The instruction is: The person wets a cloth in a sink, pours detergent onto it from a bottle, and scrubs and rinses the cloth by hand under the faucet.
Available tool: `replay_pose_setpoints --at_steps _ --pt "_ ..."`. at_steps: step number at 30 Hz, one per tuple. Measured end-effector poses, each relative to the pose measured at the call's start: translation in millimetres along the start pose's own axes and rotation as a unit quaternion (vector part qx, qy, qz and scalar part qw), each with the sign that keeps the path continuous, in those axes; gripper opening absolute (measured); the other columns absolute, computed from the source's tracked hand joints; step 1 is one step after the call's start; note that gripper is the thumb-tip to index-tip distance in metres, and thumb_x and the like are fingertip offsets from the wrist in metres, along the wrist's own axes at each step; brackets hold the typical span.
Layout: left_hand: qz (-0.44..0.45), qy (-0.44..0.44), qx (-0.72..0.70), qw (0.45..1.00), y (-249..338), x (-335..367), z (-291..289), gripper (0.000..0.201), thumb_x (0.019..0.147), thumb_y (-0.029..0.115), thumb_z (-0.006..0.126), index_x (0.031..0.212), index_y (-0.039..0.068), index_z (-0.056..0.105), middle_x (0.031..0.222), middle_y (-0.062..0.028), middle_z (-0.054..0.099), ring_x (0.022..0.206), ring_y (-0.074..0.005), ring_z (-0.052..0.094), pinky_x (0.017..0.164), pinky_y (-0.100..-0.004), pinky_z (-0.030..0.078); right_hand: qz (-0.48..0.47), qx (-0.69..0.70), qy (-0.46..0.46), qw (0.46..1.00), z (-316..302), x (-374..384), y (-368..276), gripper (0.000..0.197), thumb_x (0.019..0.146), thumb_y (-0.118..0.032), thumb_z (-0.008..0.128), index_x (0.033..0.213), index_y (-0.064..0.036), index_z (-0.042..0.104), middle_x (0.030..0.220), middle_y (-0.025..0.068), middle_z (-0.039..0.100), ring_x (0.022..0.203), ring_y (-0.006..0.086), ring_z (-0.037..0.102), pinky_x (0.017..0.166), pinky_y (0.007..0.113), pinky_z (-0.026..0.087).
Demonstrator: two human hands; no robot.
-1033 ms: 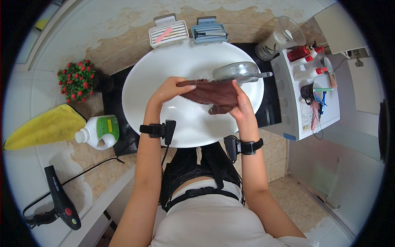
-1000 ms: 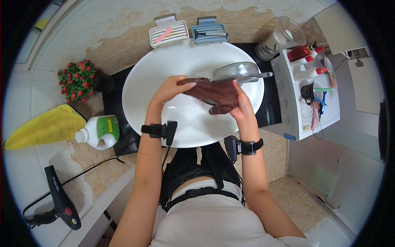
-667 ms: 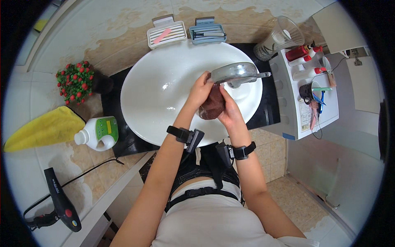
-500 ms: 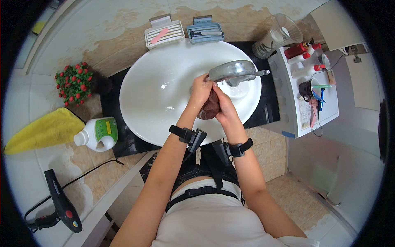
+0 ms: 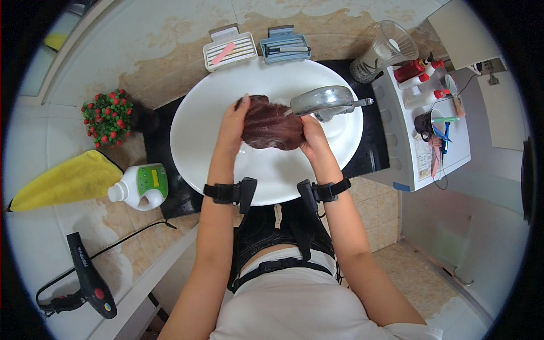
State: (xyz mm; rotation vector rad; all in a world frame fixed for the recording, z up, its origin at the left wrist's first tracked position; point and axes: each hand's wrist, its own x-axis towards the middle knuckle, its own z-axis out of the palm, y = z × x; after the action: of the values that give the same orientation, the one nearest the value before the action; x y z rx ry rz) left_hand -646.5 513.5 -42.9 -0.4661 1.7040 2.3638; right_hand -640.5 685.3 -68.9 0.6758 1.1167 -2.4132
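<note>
A wet, dark brown cloth (image 5: 270,127) is spread between my hands over the white oval basin (image 5: 192,136). My left hand (image 5: 233,123) is closed on its left edge, thumb on top. On the opposite edge, my right hand (image 5: 313,140) grips the cloth just below the chrome faucet (image 5: 322,101). The faucet's spout end is over the cloth's upper right part. Fingers beneath the cloth are partly hidden.
Two soap dishes, one white (image 5: 230,52) and one blue (image 5: 286,49), sit behind the basin. At left are a potted red-flowered plant (image 5: 106,117), a yellow cloth (image 5: 68,181), a white jug (image 5: 139,187) and a hair dryer (image 5: 90,277). Bottles (image 5: 422,99) stand on a white cabinet at right.
The cloth was bunched up in both hands under the faucet; now it is spread wide. My left hand has moved left, away from my right hand.
</note>
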Motion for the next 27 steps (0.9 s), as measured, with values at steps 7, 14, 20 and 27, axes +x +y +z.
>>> replay_pose_setpoints --at_steps 7,14,20,27 --pt "0.046 0.050 0.026 0.997 37 -11 -28 0.030 0.084 0.029 0.053 0.092 0.000 0.059 0.083 -0.0033 0.059 0.074 -0.0103 0.053 0.068 -0.0222 0.042 0.007 -0.111 0.000 0.994 -3 -1 -8 0.020 0.082 -0.010 0.051 0.100 -0.0025 0.051 0.092 0.0064 0.057 0.077 0.0138 0.057 0.062 0.025 0.049" --pt "0.052 0.094 0.035 0.994 33 -7 -33 0.029 0.084 0.029 0.054 0.085 0.001 0.062 0.077 -0.0007 0.059 0.069 -0.0080 0.053 0.064 -0.0208 0.040 -0.019 -0.117 0.014 0.993 1 -6 -10 0.022 0.082 -0.008 0.050 0.103 -0.0030 0.049 0.094 0.0059 0.057 0.080 0.0130 0.056 0.066 0.023 0.046" --pt "0.078 0.079 0.077 0.991 28 -2 -31 0.030 0.084 0.029 0.055 0.084 0.000 0.062 0.075 0.0016 0.057 0.067 -0.0059 0.047 0.063 -0.0194 0.038 -0.104 -0.073 0.017 0.992 -9 -7 -12 0.022 0.084 -0.006 0.046 0.106 -0.0032 0.048 0.097 0.0053 0.056 0.086 0.0122 0.053 0.074 0.025 0.042" --pt "0.092 0.084 0.084 0.989 25 0 -24 0.030 0.084 0.028 0.055 0.084 -0.001 0.062 0.074 0.0020 0.057 0.068 -0.0059 0.047 0.063 -0.0191 0.037 -0.143 -0.020 0.015 0.989 -4 -17 -17 0.024 0.087 -0.006 0.041 0.110 -0.0022 0.044 0.101 0.0068 0.053 0.090 0.0142 0.051 0.080 0.026 0.041"
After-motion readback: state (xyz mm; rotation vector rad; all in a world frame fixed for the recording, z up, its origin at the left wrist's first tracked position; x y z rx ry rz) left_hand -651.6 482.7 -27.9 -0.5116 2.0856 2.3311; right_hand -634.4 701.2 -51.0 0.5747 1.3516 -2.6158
